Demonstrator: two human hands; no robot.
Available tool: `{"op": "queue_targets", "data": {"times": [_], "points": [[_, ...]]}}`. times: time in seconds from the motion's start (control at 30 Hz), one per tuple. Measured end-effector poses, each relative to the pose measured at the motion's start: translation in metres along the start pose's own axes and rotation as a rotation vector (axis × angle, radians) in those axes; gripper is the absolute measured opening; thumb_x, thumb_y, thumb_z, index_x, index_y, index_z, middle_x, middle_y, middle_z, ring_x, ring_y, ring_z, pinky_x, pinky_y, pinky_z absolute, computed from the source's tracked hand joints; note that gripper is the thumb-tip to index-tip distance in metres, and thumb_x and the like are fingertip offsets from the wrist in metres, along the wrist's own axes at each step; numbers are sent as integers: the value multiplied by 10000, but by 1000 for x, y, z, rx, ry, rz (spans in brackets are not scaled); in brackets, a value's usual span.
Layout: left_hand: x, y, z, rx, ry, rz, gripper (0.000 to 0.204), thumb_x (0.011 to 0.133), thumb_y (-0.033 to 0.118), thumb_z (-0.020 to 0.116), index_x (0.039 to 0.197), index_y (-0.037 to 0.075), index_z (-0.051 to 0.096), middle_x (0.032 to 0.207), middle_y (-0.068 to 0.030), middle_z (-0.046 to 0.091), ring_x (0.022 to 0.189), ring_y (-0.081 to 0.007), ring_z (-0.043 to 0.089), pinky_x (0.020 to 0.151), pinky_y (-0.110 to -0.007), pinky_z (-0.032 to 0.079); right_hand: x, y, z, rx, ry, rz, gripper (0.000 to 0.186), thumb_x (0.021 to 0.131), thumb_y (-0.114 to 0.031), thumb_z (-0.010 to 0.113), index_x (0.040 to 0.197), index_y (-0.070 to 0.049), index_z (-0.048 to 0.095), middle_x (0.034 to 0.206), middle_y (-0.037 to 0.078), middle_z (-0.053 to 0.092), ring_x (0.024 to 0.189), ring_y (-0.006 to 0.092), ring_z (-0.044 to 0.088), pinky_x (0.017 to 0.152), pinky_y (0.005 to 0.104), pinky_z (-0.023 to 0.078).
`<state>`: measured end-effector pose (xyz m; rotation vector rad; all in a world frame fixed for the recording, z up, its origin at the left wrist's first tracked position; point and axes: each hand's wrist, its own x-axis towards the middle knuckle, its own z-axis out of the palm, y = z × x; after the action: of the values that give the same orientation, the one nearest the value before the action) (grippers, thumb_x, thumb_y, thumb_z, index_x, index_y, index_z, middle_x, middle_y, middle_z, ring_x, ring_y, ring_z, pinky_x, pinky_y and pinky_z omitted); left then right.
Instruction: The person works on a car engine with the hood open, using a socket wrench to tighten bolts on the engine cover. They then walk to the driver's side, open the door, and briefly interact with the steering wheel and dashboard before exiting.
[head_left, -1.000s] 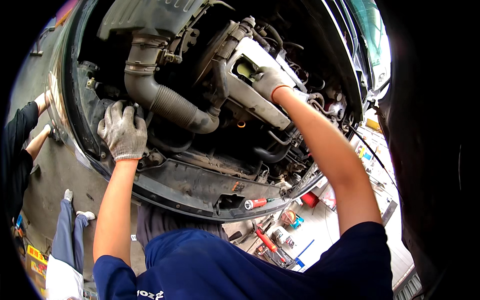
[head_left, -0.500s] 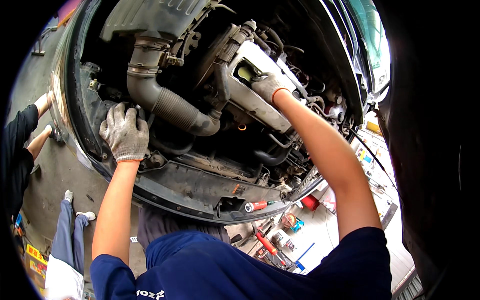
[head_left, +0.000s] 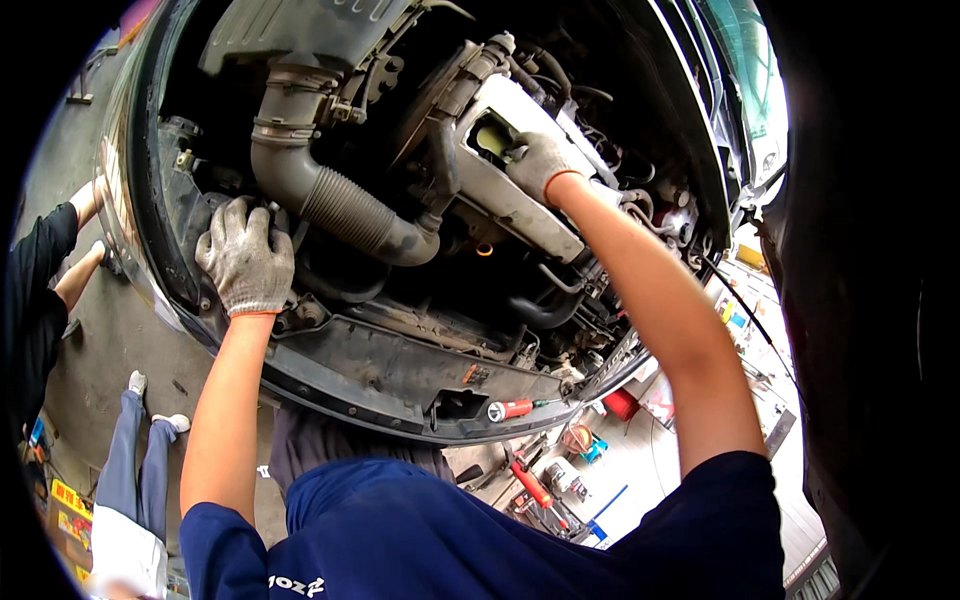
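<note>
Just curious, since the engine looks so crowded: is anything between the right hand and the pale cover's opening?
Nothing visible; the right hand is at the edge of the opening in the pale cover.

The head-worn fisheye looks closely down into the engine bay (head_left: pixel 385 368).

White letters (head_left: pixel 296 586) stand across the dark blue shirt (head_left: pixel 420 530), with the fabric's folds distorting them. Left of the shirt, a yellow sign (head_left: pixel 71 497) bears red characters, small and slanted. Just beyond the shirt's left shoulder, a small white patch (head_left: pixel 263 471) shows dark marks too small to read.
</note>
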<state>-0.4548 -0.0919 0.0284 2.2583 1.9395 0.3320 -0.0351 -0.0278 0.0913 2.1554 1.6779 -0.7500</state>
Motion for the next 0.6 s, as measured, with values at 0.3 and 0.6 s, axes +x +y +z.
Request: {"op": "queue_targets", "data": {"times": [0.3, 0.6], "points": [[0, 4, 2, 57, -10, -11, 274, 877, 277, 720, 1102, 126, 759, 1371, -60, 692, 1356, -292, 605, 1099, -546, 418, 17, 23, -2, -205, -165, -101, 281, 917, -170, 664, 1151, -64, 777, 1133, 198, 802, 1038, 399, 773, 938, 478, 603], [-1, 3, 5, 69, -17, -4, 264, 866, 276, 725, 1078, 123, 757, 1350, -63, 698, 1344, -292, 609, 1094, -542, 411, 3, 5, -25, -219, -131, -156, 213, 945, -144, 650, 1054, -6, 770, 971, 246, 788, 979, 397, 787, 889, 481, 626]]}}
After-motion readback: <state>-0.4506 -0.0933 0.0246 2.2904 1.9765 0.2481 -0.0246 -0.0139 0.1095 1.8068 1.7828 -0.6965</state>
